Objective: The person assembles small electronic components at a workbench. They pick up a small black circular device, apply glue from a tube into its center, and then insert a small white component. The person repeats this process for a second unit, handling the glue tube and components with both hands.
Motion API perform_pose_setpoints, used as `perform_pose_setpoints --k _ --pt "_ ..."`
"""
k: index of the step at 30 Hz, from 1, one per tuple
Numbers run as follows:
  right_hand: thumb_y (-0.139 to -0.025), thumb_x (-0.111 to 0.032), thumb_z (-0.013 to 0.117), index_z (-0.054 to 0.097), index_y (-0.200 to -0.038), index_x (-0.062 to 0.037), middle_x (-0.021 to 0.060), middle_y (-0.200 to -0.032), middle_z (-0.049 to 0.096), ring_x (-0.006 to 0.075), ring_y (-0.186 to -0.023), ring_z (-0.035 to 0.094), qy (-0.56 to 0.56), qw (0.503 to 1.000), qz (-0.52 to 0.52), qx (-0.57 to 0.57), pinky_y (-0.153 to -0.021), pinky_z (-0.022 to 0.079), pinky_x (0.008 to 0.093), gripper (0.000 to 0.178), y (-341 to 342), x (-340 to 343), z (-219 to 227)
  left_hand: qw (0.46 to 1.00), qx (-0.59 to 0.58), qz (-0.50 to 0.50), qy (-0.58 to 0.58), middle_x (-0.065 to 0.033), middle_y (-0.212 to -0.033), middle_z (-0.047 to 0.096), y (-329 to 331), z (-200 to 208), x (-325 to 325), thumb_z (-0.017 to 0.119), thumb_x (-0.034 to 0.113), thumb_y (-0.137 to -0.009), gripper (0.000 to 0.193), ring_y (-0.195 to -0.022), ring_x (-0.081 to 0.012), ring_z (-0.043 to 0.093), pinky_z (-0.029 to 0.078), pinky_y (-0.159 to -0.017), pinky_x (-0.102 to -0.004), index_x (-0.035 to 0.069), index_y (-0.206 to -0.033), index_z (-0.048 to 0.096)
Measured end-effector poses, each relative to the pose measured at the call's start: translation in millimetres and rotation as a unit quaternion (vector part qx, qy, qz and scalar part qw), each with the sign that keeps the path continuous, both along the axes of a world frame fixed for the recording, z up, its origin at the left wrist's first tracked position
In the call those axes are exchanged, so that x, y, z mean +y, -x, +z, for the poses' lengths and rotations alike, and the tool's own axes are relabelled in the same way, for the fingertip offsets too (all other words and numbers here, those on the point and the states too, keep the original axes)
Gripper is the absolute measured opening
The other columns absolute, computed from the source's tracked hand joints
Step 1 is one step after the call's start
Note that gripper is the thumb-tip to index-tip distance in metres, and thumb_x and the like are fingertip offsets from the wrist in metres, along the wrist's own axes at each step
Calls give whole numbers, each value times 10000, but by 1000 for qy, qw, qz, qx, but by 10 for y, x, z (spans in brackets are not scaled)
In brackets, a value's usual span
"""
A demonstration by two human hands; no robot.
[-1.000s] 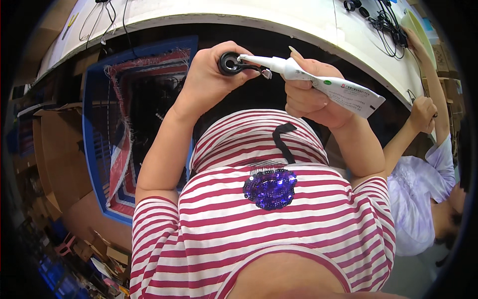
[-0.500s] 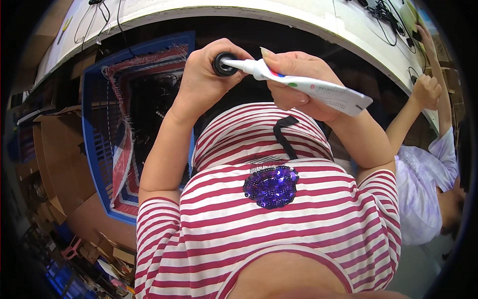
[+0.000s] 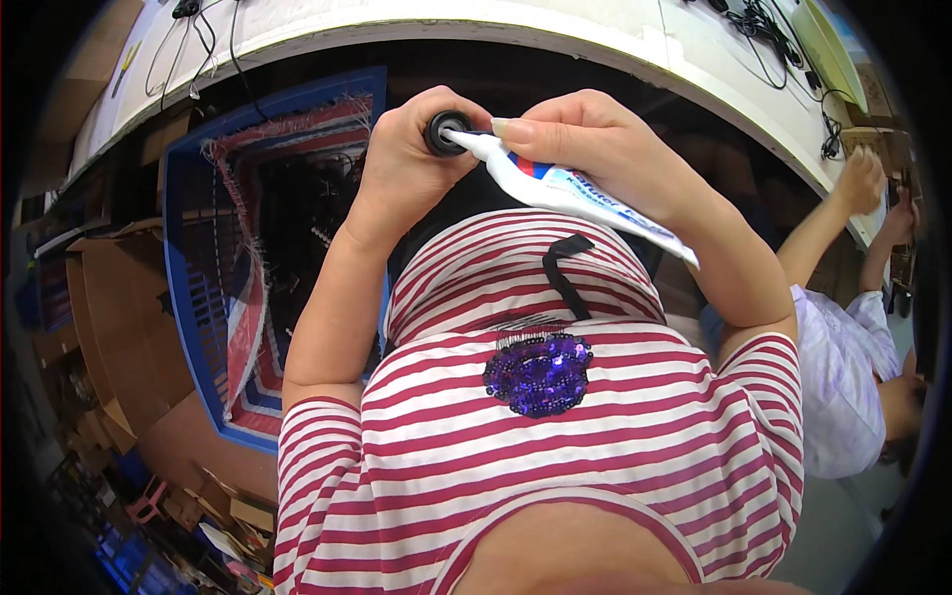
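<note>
We found the left hand (image 3: pixel 409 144) closed around a black round part (image 3: pixel 437 139) and the right hand (image 3: pixel 600 144) gripping a white tube (image 3: pixel 550 190), its nozzle (image 3: pixel 470 142) at the part's opening, and judged the application under way, withdrawal not yet done.

Blue crate (image 3: pixel 181 268) lined with striped cloth (image 3: pixel 248 332); cardboard box (image 3: pixel 127 317) nearby; black cables (image 3: pixel 766 32) on white table (image 3: pixel 476 20).

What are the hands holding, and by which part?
Left hand: black cylinder, around its side. Right hand: white squeeze tube, pinched near its nozzle.
</note>
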State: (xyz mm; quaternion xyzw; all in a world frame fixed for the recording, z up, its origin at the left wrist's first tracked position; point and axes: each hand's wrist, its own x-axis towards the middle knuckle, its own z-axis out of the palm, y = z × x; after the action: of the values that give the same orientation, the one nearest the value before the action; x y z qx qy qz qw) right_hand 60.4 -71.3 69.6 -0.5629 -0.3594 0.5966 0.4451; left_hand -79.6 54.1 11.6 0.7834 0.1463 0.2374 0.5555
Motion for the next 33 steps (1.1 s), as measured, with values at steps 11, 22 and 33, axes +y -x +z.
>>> perform_pose_setpoints --k 11,22,33 --pt "-919 -252 475 556 -786 -10 -28 -519 435 28 -403 329 -55 974 -30 220 -380 244 177 287 -412 88 9 999 36 28 29 -25 -771 620 -159 32 107 702 14 -672 172 -684 -78 553 446 -606 -227 25 -825 624" --pt "-856 -350 512 623 -814 -52 55 -686 576 191 -664 522 -66 829 -254 -494 -620 401 318 322 -1976 1101 -26 948 -52 -143 280 -83 -889 509 -64 103 185 572 142 -823 361 -743 -125 474 391 -660 -240 3 -1131 446" --pt "-857 -364 481 611 -887 -55 135 -890 629 272 -870 597 -109 846 -92 -514 -787 444 356 336 -1306 1087 357 967 -132 -9 217 -69 -835 527 93 148 274 629 57 -763 513 -638 -89 452 354 -533 -189 48 -1239 438"
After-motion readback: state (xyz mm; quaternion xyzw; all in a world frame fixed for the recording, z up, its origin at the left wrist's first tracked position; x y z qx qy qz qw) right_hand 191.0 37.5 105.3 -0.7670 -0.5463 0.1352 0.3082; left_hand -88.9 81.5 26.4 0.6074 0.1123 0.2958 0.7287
